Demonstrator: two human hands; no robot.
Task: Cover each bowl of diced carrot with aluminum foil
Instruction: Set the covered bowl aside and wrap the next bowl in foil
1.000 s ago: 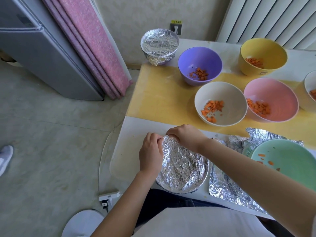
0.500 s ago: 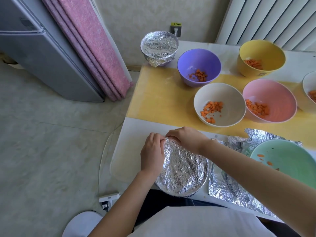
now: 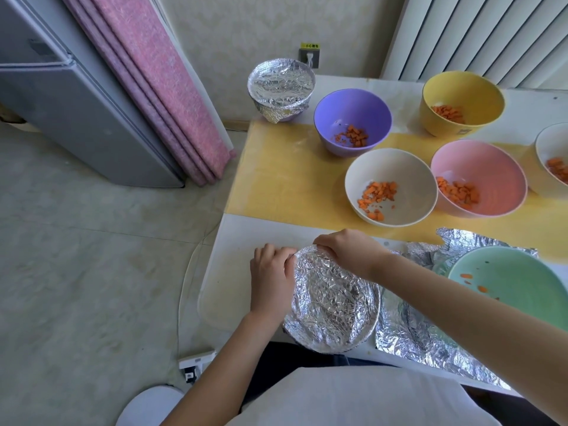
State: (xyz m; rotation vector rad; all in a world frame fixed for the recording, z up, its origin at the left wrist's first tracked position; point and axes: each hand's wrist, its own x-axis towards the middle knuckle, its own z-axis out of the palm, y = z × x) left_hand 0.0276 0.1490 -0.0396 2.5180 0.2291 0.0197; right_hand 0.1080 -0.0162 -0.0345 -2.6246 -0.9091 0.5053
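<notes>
A bowl wrapped in crinkled aluminum foil (image 3: 332,305) sits at the table's near edge. My left hand (image 3: 270,281) curls round the foil at the bowl's left rim. My right hand (image 3: 347,252) grips the foil over the far rim. A green bowl (image 3: 510,287) with a few carrot bits rests on a loose foil sheet (image 3: 408,333) to the right. Open bowls of diced carrot stand behind: purple (image 3: 353,121), white (image 3: 391,186), pink (image 3: 478,176), yellow (image 3: 462,101). Another foil-covered bowl (image 3: 281,86) is at the far left corner.
A yellow mat (image 3: 276,179) covers the table's middle. Another white bowl (image 3: 553,158) is cut off at the right edge. A pink curtain (image 3: 159,87) and grey fridge (image 3: 61,103) stand left of the table. A power strip (image 3: 195,362) lies on the floor.
Both hands stay on the foil at the near bowl's rim with only small shifts of the fingers. The view has tilted slightly.
</notes>
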